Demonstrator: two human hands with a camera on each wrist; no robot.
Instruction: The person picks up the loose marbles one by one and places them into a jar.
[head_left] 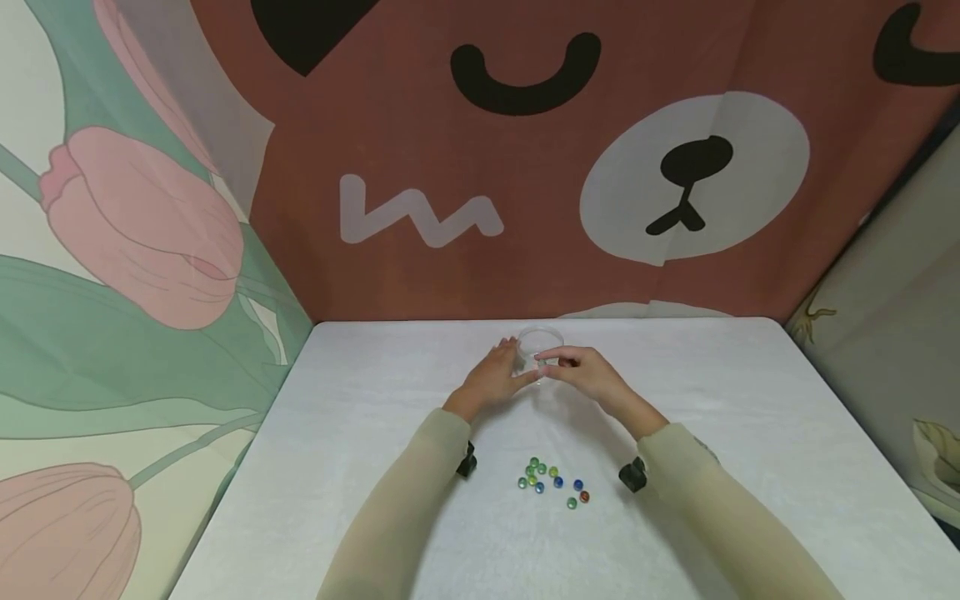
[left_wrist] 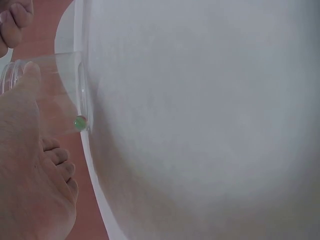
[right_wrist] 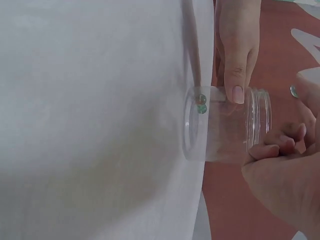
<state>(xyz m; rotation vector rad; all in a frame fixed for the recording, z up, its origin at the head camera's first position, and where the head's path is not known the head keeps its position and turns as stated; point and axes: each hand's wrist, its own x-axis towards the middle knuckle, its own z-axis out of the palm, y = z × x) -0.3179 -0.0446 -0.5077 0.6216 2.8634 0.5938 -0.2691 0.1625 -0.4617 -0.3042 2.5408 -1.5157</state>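
Note:
A clear plastic jar [head_left: 539, 340] stands upright near the far edge of the white table. My left hand [head_left: 492, 375] holds it from the left, thumb across the near wall and fingers around the side. Above the jar's open mouth, my right hand [head_left: 592, 373] pinches a green glass marble [right_wrist: 293, 91] between thumb and index finger, its other fingers curled in. Through the wall, a green marble [left_wrist: 80, 122] shows at the bottom of the jar in the left wrist view.
Several loose glass marbles [head_left: 542, 469], mostly green with some blue, yellow and red, lie on the white table [head_left: 360, 467] between the forearms. A curtain with a bear face [head_left: 420, 150] hangs behind the far edge, and a floral curtain [head_left: 150, 225] hangs at the left.

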